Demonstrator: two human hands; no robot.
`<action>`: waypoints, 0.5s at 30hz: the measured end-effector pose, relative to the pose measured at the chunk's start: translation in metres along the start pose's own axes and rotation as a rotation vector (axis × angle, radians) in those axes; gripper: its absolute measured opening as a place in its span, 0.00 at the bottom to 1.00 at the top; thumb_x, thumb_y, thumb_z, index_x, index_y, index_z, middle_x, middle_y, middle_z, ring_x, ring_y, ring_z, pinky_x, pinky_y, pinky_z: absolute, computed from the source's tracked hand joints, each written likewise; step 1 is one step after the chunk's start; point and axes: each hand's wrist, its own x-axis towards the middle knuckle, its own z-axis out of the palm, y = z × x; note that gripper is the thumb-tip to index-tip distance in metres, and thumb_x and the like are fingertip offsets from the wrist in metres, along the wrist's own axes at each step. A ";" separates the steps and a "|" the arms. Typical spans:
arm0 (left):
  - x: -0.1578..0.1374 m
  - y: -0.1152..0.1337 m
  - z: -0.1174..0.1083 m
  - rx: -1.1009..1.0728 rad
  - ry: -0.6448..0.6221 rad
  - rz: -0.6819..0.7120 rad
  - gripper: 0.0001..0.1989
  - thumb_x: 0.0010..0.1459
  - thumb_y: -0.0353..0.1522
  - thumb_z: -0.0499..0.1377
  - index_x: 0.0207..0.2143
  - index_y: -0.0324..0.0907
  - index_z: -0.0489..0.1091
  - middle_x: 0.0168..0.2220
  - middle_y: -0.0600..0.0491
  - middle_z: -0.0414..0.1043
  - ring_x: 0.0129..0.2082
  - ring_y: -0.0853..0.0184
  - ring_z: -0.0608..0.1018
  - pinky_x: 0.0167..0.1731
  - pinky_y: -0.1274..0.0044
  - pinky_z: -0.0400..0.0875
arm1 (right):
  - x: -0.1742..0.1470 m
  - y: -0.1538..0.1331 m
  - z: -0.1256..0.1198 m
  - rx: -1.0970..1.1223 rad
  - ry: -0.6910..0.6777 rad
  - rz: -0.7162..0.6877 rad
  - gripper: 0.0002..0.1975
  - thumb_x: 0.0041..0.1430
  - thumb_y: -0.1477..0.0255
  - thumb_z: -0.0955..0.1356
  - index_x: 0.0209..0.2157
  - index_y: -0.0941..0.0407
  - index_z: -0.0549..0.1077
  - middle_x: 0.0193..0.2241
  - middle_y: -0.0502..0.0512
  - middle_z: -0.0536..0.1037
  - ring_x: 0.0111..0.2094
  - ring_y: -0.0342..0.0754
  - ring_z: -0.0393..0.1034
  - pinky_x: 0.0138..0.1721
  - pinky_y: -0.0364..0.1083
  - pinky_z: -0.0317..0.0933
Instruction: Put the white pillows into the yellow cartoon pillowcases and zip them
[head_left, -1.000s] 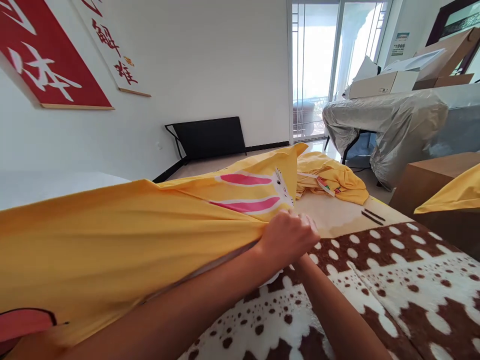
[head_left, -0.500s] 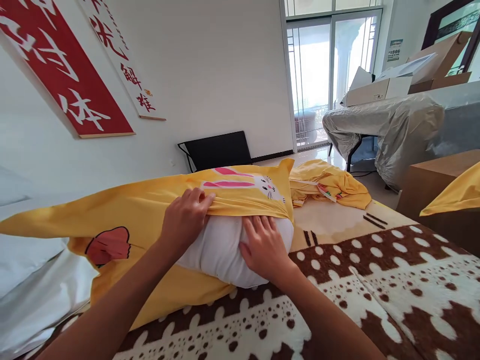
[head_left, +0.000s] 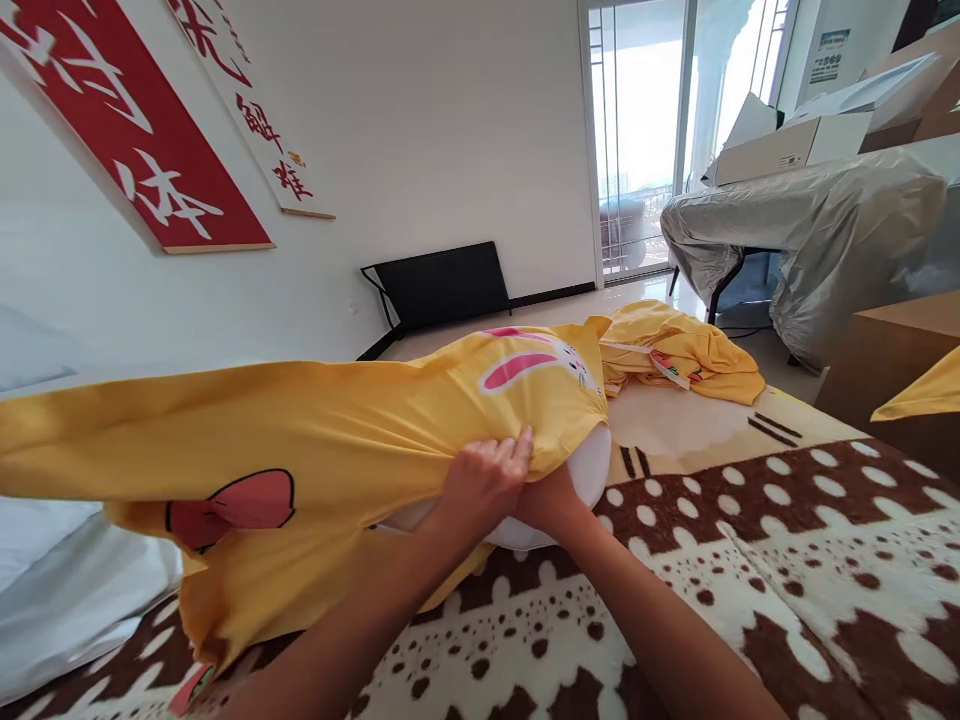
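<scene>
A yellow pillowcase (head_left: 337, 425) with a printed rabbit and a pink-red shape stretches across the bed. Its right end lies over a white pillow (head_left: 594, 468), whose rounded side shows below the fabric edge. My left hand (head_left: 486, 476) is closed on that edge, the thumb on top of the cloth. Just to its right, my right hand (head_left: 549, 497) reaches under the pillowcase against the pillow. The fabric and my left hand hide its fingers, so I cannot tell how they are bent.
A brown and cream patterned blanket (head_left: 697, 560) covers the bed. Beyond the pillow lies a crumpled yellow cloth (head_left: 682, 350); white bedding (head_left: 82, 590) is at left. A cardboard box (head_left: 900, 350) stands at right, near a plastic-covered piece of furniture (head_left: 810, 220). A black panel (head_left: 446, 285) leans by the wall.
My left hand has moved right and down, drawing the pillowcase edge over more of the pillow. My right hand has gone from lying on the pillow to under the fabric. The view has shifted slightly.
</scene>
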 end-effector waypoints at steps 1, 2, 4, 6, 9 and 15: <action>0.000 0.009 0.001 -0.013 -0.018 0.022 0.20 0.56 0.22 0.48 0.50 0.33 0.67 0.22 0.51 0.69 0.22 0.65 0.74 0.21 0.74 0.63 | 0.000 0.002 0.003 0.010 -0.013 0.041 0.22 0.59 0.67 0.62 0.53 0.60 0.67 0.49 0.67 0.72 0.53 0.61 0.63 0.56 0.58 0.53; 0.001 0.013 0.002 -0.020 -0.039 0.033 0.20 0.56 0.22 0.48 0.51 0.33 0.67 0.23 0.51 0.70 0.23 0.64 0.74 0.21 0.74 0.64 | 0.000 0.004 0.004 0.017 -0.020 0.057 0.22 0.58 0.68 0.63 0.53 0.61 0.67 0.49 0.68 0.73 0.53 0.62 0.63 0.56 0.58 0.53; 0.000 0.009 0.004 -0.020 -0.090 0.021 0.21 0.56 0.22 0.50 0.53 0.34 0.66 0.24 0.50 0.71 0.25 0.63 0.75 0.22 0.74 0.65 | 0.001 0.006 -0.002 0.035 -0.016 0.011 0.25 0.56 0.66 0.65 0.55 0.60 0.66 0.51 0.67 0.71 0.54 0.62 0.61 0.57 0.58 0.51; -0.002 -0.010 0.004 -0.023 -0.150 -0.031 0.22 0.57 0.23 0.50 0.55 0.36 0.64 0.26 0.50 0.73 0.27 0.62 0.76 0.24 0.74 0.66 | 0.002 0.008 -0.018 0.072 -0.026 -0.081 0.28 0.54 0.64 0.67 0.55 0.58 0.66 0.52 0.64 0.71 0.55 0.60 0.61 0.57 0.58 0.51; -0.009 -0.047 0.003 -0.070 -0.213 -0.143 0.23 0.57 0.23 0.49 0.56 0.39 0.63 0.32 0.50 0.76 0.30 0.63 0.77 0.26 0.75 0.66 | 0.005 0.018 -0.056 0.247 -0.087 -0.179 0.21 0.54 0.64 0.68 0.50 0.53 0.71 0.48 0.57 0.75 0.51 0.55 0.66 0.54 0.54 0.56; -0.013 -0.057 -0.010 -0.077 0.044 -0.182 0.23 0.51 0.20 0.48 0.47 0.41 0.71 0.35 0.51 0.76 0.31 0.65 0.76 0.29 0.74 0.66 | 0.004 0.062 -0.087 0.167 0.255 0.210 0.20 0.49 0.70 0.67 0.47 0.55 0.70 0.42 0.57 0.74 0.46 0.54 0.67 0.48 0.52 0.59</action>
